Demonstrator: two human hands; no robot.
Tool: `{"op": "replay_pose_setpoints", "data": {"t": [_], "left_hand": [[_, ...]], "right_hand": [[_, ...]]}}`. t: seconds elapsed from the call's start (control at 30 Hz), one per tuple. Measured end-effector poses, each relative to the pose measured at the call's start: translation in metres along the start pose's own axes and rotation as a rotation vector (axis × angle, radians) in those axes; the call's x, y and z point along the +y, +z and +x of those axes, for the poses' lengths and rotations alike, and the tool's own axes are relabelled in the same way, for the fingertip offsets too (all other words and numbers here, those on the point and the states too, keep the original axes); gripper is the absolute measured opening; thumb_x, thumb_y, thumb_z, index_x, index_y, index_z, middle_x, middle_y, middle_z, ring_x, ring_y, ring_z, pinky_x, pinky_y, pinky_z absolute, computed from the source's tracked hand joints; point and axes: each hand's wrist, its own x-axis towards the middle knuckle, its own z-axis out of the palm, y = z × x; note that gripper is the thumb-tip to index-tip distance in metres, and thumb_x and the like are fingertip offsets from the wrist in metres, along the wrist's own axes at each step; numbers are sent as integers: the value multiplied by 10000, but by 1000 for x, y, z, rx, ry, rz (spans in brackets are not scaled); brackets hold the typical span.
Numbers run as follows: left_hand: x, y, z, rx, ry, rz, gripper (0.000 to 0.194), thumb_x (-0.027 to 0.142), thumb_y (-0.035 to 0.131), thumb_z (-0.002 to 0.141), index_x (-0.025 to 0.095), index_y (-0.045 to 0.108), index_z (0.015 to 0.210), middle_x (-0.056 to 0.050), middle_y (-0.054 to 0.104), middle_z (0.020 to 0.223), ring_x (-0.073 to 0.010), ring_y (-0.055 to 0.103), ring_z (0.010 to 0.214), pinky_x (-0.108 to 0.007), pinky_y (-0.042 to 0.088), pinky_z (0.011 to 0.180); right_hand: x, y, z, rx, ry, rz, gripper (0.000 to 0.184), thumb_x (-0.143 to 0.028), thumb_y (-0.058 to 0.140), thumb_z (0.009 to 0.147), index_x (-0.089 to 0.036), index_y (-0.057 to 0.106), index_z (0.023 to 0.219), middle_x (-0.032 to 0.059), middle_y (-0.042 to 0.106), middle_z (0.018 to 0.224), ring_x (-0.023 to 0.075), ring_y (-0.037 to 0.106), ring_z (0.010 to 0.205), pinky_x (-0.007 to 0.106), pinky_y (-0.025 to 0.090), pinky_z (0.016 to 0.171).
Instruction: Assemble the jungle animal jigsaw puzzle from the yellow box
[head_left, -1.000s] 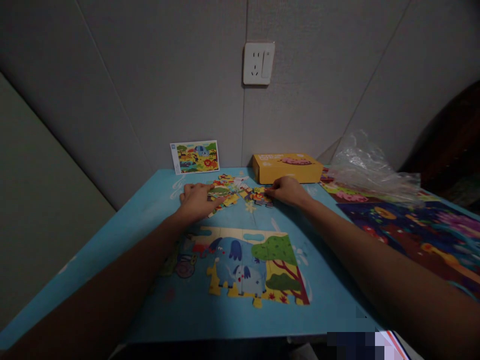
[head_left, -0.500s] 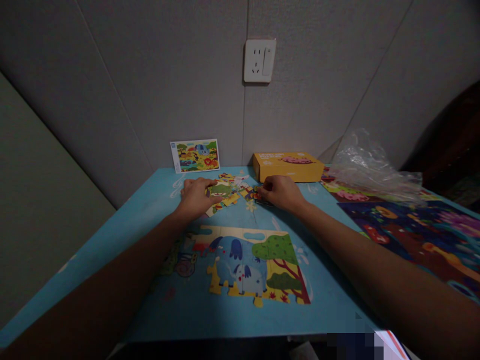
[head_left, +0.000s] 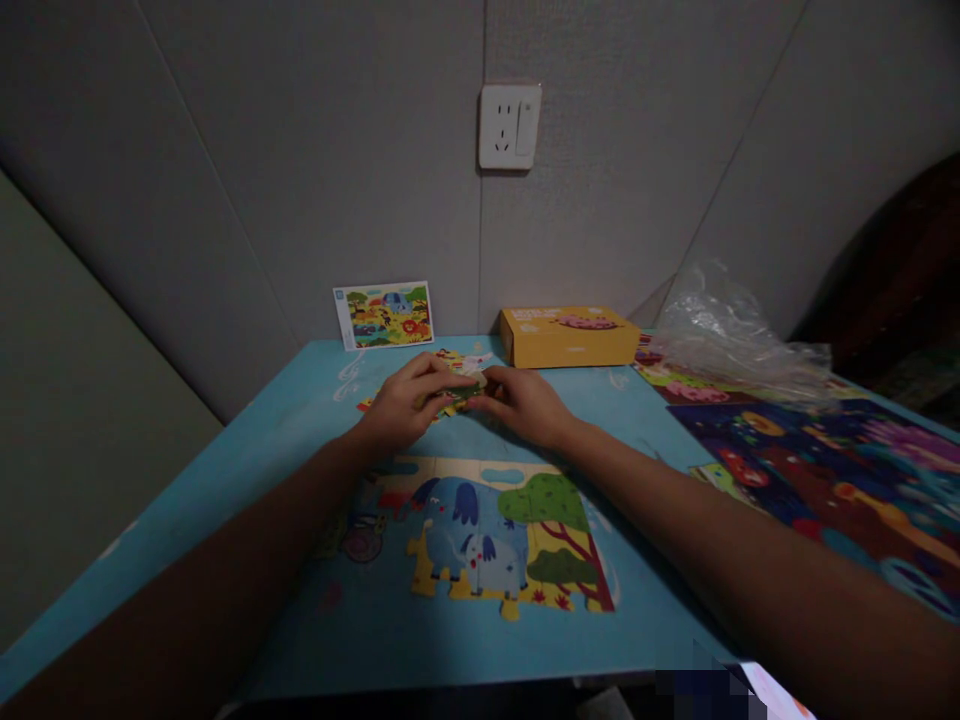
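Observation:
My left hand [head_left: 405,402] is closed on a green jigsaw puzzle piece [head_left: 470,386], thumb below and fingers above. From the other side, my right hand [head_left: 523,402] pinches at the same piece, its fingertips almost meeting the left ones. Beneath and behind the hands lies a pile of loose puzzle pieces [head_left: 448,357], partly hidden by them. Nearer to me rests a joined puzzle section [head_left: 480,530] showing two blue elephants and green trees. Its left part is dim and partly covered by my left forearm.
A picture card [head_left: 388,314] leans against the wall, beside a yellow box [head_left: 574,340]. On the right are a crumpled clear plastic bag [head_left: 739,325] and a dark, colourful puzzle picture [head_left: 810,480]. The blue tabletop [head_left: 247,480] ends close in front of me.
My right hand has moved left from the loose pieces by the box to meet my left hand. My left hand has lifted the green piece and shifted slightly right.

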Motion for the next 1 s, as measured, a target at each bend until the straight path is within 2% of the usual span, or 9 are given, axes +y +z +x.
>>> {"op": "replay_pose_setpoints", "data": {"t": [0.17,0.3,0.43,0.5,0.63,0.7,0.83,0.9,1.0], "left_hand": [[-3,-1,-2,-8,-124,13,466,162,607,853,203,543,1313,-53,611,1004,-176,580,913,-351,484,860],[-6,-1,-1,-28,-146,33,256,206,588,863,159,663,1103,-66,610,974,-193,589,938,-349,478,876],[-5,-2,0,-54,-191,71,179,233,559,872,167,670,997,-62,605,939,-199,588,926,-351,480,868],[-5,-2,0,-53,-225,98,175,231,555,868,164,664,988,-62,610,930,-201,589,916,-356,479,864],[-7,-1,0,-30,-317,137,198,226,589,833,133,666,990,-63,618,892,-200,596,856,-347,485,821],[-9,-1,0,-27,-365,151,203,222,607,815,128,670,983,-56,617,866,-193,594,817,-339,488,795],[-10,0,0,-18,-420,160,192,216,621,800,150,674,973,-38,622,857,-178,591,789,-328,490,792],[-10,0,0,-13,-421,156,192,214,622,800,149,675,973,-36,623,858,-177,593,793,-324,489,794],[-10,1,0,-7,-418,152,184,208,622,801,151,673,968,-31,621,849,-173,591,781,-327,491,786]], "right_hand": [[-1,-3,-1,8,1,-38,332,-408,534,908,-173,582,678,-12,505,587,101,385,536,278,222,545],[-1,-9,-2,16,8,-63,407,-433,487,921,-173,569,619,-6,468,553,103,353,519,291,220,542],[-1,-14,-2,47,22,-84,425,-438,481,910,-172,562,588,-1,465,539,108,359,524,288,233,547],[3,-15,-2,91,74,-29,435,-446,463,904,-169,559,583,-4,461,523,108,365,515,280,235,535],[20,-19,1,232,274,40,436,-440,416,889,-154,580,604,-3,463,506,113,402,497,266,239,508],[30,-22,3,164,383,-36,418,-419,438,866,-151,598,588,12,491,509,124,434,503,268,248,509],[42,-27,6,-91,582,-207,391,-454,514,808,-156,675,614,63,588,579,161,519,556,273,287,520],[42,-28,7,-110,632,-267,397,-497,541,783,-160,701,647,92,636,644,180,560,601,273,310,530],[37,-30,7,-63,617,-358,368,-493,570,768,-167,715,681,115,671,710,202,591,654,277,322,540]]}}
